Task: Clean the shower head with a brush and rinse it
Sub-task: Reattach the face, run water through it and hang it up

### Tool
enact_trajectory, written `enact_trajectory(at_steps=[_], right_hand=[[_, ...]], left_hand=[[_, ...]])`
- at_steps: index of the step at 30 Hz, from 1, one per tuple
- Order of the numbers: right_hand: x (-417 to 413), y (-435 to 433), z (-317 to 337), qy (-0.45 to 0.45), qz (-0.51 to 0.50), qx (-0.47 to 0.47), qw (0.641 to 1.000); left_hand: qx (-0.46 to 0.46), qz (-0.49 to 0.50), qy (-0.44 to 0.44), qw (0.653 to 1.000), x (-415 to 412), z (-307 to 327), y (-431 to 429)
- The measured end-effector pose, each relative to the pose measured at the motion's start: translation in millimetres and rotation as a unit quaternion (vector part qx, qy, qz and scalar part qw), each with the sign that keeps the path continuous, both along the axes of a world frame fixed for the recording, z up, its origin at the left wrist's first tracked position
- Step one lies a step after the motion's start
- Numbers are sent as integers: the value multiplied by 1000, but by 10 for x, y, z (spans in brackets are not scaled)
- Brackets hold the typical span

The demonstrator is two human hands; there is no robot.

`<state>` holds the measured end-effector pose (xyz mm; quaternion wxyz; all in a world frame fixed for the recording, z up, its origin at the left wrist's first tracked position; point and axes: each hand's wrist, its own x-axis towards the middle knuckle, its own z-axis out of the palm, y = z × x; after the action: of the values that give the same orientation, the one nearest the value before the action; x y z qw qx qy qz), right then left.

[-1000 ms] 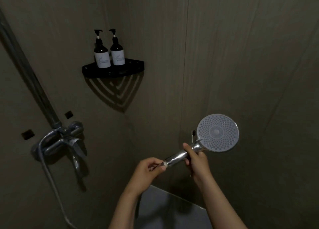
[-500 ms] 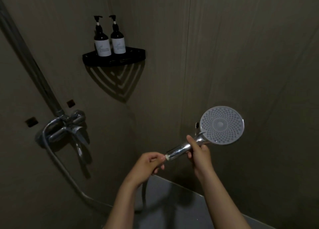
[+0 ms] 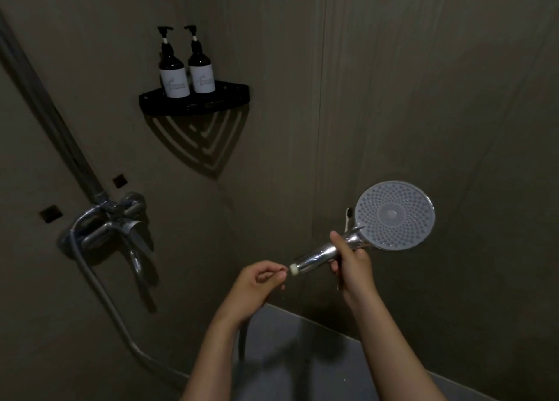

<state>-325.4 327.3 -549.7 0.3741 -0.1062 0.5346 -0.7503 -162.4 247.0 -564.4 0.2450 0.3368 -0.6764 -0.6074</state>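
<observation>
The shower head (image 3: 394, 216) has a round pale grey spray face turned toward me and a chrome handle (image 3: 317, 255). My right hand (image 3: 352, 264) grips the handle just below the head. Behind the same hand stands a thin white brush (image 3: 348, 219) with dark bristles at its top, pressed against the handle. The handle's white threaded end (image 3: 292, 269) is bare. My left hand (image 3: 260, 282) is just left of that end, fingers curled and pinching the end of the hose (image 3: 242, 337), which drops from under the palm.
A chrome mixer tap (image 3: 106, 228) is on the left wall, with a riser pipe (image 3: 45, 98) above and the hose looping down from it. A black corner shelf (image 3: 193, 101) holds two pump bottles (image 3: 174, 77). A grey ledge (image 3: 302, 355) lies below my arms.
My left hand has drawn a little away from the handle's end, and the white threaded tip now shows with a small gap. My right hand still holds the shower head.
</observation>
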Motion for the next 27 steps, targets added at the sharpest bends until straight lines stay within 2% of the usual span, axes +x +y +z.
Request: enact_trajectory(at_steps=[3, 9, 14, 22, 27], right_hand=[[43, -8, -21, 13, 9, 12, 1000], [35, -6, -39, 9, 22, 21, 999], [57, -34, -44, 20, 17, 31, 999], [119, -76, -36, 16, -18, 28, 999], [93, -83, -77, 5, -31, 30, 999]], left_hand=[[-22, 10, 0, 1000, -19, 0, -2], [-4, 0, -16, 1000, 21, -40, -59], [-36, -10, -31, 999, 14, -71, -94], [-74, 4, -5, 997, -13, -5, -56], [-39, -9, 23, 999, 33, 9, -103]])
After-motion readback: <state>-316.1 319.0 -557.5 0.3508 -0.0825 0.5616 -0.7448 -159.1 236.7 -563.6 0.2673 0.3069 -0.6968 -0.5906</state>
